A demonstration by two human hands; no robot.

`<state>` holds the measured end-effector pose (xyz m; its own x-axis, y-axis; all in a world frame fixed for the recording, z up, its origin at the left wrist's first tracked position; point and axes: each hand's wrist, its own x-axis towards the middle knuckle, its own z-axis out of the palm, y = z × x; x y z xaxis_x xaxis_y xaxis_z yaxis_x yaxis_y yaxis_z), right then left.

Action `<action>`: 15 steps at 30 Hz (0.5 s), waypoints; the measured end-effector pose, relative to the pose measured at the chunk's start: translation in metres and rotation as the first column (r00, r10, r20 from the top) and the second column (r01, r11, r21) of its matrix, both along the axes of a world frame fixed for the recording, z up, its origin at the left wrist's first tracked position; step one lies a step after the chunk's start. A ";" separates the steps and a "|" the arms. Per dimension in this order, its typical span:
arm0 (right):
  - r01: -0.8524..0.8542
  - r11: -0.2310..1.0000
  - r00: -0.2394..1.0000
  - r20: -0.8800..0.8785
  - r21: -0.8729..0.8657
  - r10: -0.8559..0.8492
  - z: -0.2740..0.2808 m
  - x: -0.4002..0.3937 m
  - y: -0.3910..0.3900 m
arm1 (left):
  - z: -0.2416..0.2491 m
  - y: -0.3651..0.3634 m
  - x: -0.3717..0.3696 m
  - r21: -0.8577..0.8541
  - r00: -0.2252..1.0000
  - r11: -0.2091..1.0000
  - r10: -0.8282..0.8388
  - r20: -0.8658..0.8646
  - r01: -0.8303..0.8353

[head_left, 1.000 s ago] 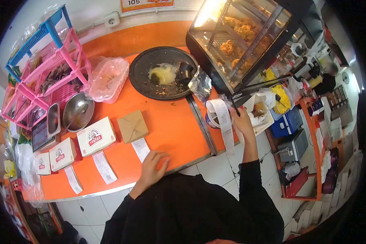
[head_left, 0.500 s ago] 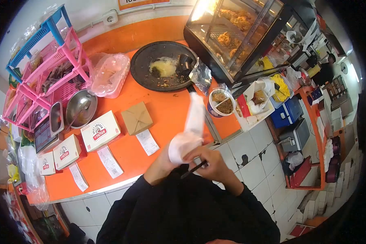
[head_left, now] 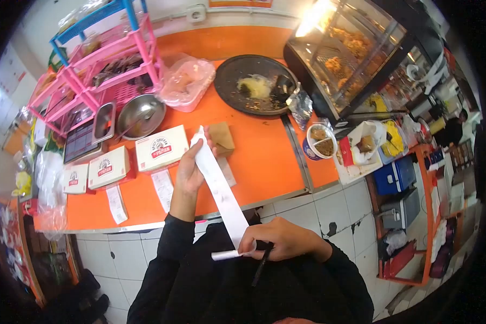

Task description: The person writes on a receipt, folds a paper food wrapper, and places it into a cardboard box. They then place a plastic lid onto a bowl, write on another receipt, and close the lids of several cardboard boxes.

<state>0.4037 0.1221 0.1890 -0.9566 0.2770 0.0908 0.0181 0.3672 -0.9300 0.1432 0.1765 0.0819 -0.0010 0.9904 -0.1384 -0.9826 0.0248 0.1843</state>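
A long white paper receipt [head_left: 220, 189] is stretched between my two hands over the counter's front edge. My left hand [head_left: 189, 171] grips its upper end, thumb on top, just in front of a brown kraft box [head_left: 222, 138]. Close to my body, my right hand [head_left: 287, 240] pinches the lower part, where the paper's end curls to the left. A black pen [head_left: 261, 265] is also tucked in the right hand, pointing down. White printed food boxes [head_left: 161, 148] stand left of my left hand, with other receipts [head_left: 117, 205] lying before them.
On the orange counter [head_left: 264, 162] are a black stone mortar [head_left: 227, 89], a steel bowl [head_left: 155, 110], a pink basket [head_left: 191, 94] and a pink rack [head_left: 151, 65]. A glass warmer [head_left: 356, 102] with fried chicken stands back right, near a tub [head_left: 311, 148] of sauces.
The receipt has been spread out lengthwise: my left hand moved left and up with its upper end, while my right hand stayed low with the pen. The view has shifted left.
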 end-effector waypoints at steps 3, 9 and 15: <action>-0.023 0.998 0.999 -0.026 0.050 0.025 0.010 -0.007 0.004 | -0.001 -0.011 -0.018 0.112 0.991 0.987 0.123 -0.045 -0.117; 0.351 0.925 0.933 -0.135 0.147 -0.333 0.000 -0.026 0.037 | 0.026 -0.049 0.021 0.359 0.785 0.915 0.081 -0.615 0.186; 0.650 0.699 0.760 -0.267 0.299 -0.593 -0.027 -0.058 0.074 | 0.003 -0.057 0.056 0.266 0.554 0.942 0.114 -0.825 0.203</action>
